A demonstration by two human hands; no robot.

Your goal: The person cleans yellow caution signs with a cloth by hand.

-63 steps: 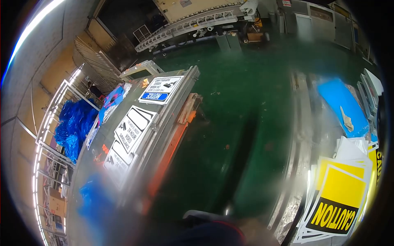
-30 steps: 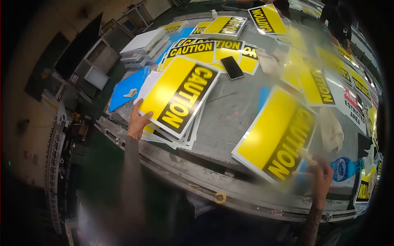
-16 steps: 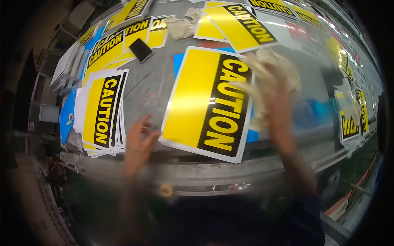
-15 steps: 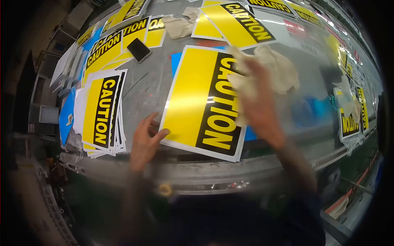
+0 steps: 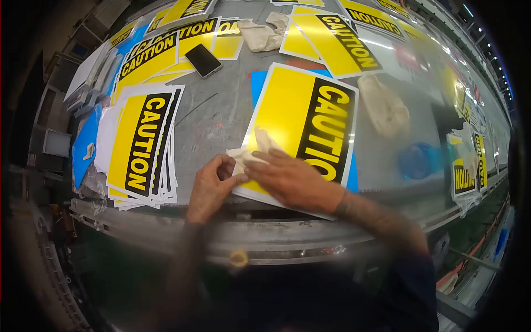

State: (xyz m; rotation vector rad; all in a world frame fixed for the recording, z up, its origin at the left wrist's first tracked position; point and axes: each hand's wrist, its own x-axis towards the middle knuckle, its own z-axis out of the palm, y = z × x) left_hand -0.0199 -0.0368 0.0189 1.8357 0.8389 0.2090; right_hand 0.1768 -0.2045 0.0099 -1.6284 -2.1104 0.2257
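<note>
A yellow and black CAUTION sign (image 5: 287,99) lies over a blue sheet near the table's front edge. My right hand (image 5: 290,180) presses a cream cloth (image 5: 265,143) onto the sign's lower left part, fingers together. At the sign's lower left corner, my left hand (image 5: 214,182) has its thumb and forefinger pinched at the cloth's edge; whether they grip cloth or sign is hard to tell.
Left of the sign lies a stack of CAUTION signs (image 5: 124,138). A black phone (image 5: 203,60), cream cloths (image 5: 384,105) and more signs lie further back. A clear blue round object (image 5: 417,160) is at the right.
My right hand has moved with the cloth from the sign's right side to its lower left, beside my left hand. The view has shifted slightly.
</note>
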